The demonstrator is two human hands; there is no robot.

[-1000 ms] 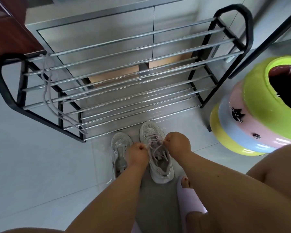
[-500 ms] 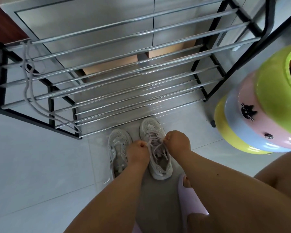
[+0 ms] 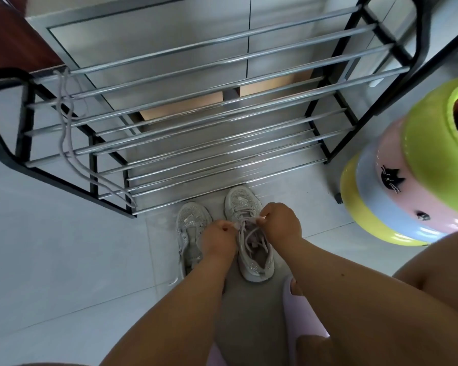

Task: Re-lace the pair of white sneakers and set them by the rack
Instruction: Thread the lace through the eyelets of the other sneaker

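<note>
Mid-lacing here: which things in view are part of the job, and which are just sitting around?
Job:
right sneaker, lace pinched by left hand and right hand
left sneaker
spare lace draped on rack

Lying about:
stacked stools
pink slipper

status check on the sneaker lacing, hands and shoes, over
Left hand and right hand both pinch the lace over the right sneaker. Left sneaker unlaced; spare lace draped on rack. Nothing blocking.
</note>
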